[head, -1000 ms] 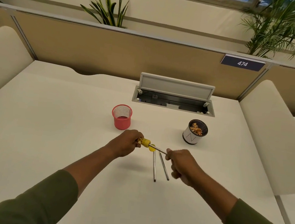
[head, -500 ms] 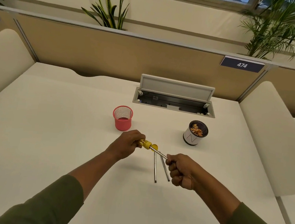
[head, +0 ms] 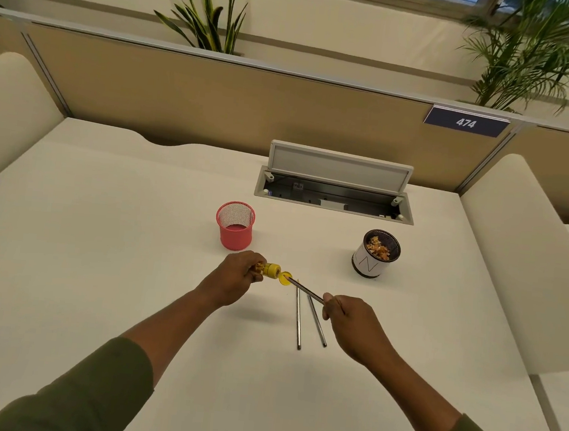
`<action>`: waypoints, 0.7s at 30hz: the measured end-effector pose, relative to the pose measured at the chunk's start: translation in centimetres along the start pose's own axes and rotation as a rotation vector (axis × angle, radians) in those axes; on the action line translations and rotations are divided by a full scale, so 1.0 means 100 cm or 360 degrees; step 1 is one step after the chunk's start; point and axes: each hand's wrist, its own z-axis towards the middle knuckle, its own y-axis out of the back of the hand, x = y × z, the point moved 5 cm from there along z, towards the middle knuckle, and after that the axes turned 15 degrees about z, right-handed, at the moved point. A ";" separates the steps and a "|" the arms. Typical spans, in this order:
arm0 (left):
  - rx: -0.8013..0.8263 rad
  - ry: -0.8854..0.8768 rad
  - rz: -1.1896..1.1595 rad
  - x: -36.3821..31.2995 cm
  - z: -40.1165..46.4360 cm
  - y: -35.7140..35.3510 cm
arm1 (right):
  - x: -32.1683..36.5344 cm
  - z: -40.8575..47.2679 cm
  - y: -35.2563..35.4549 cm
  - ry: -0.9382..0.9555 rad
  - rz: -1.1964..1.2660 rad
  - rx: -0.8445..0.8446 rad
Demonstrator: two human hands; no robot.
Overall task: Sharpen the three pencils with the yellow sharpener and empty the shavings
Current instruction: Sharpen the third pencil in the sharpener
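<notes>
We're over the white desk (head: 101,251) and the left hand (head: 232,281) has its fingers curled round the yellow sharpener (head: 271,271), holding it just above the surface with shavings visible in its clear body. Its round yellow lid (head: 284,279) hangs open at the mouth end. The right hand (head: 353,319) pinches the held pencil (head: 305,290) near its back end, and the tip meets the sharpener's mouth (we can't tell how far in it sits, the lid covers that spot). Below, two more pencils (head: 308,320) lie flat on the desk side by side, close together and fanning slightly apart toward us, their far tips right under the held one. Behind the left hand stands a pink mesh cup (head: 235,226), upright. Off to the right, well apart from it, a white-sided cup (head: 374,254) with a dark rim holds a heap of shavings (head: 379,247). Further back, the cable hatch (head: 335,185) in the desk stands open with its flap raised, and a plate reading 474 (head: 466,122) sits on the tan partition.
</notes>
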 end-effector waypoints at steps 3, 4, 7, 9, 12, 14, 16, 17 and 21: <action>-0.0008 0.0056 -0.0011 0.002 -0.003 -0.002 | -0.007 -0.003 -0.002 -0.0001 0.0098 -0.0017; -0.0002 0.0071 -0.0017 0.003 -0.004 -0.003 | -0.009 -0.003 -0.002 -0.0005 0.0101 -0.0025; 0.0037 0.0095 -0.0019 0.006 -0.008 -0.006 | -0.017 -0.007 -0.005 -0.0007 0.0072 -0.0043; 0.0053 0.0109 -0.0038 0.008 -0.010 -0.007 | -0.020 -0.009 -0.007 -0.0006 0.0105 -0.0048; 0.0064 0.0124 -0.0057 0.009 -0.014 -0.009 | -0.022 -0.011 -0.009 0.0009 0.0141 -0.0073; 0.0071 0.0124 -0.0070 0.009 -0.015 -0.009 | -0.021 -0.012 -0.010 0.0026 0.0143 -0.0091; 0.0084 0.0112 -0.0074 0.007 -0.015 -0.009 | -0.019 -0.011 -0.011 0.0046 0.0122 -0.0095; 0.0092 0.0100 -0.0069 0.006 -0.016 -0.008 | -0.019 -0.011 -0.011 0.0054 0.0120 -0.0094; 0.0137 0.0063 -0.0053 -0.001 -0.016 -0.009 | -0.016 -0.008 -0.012 0.0086 0.0157 -0.0083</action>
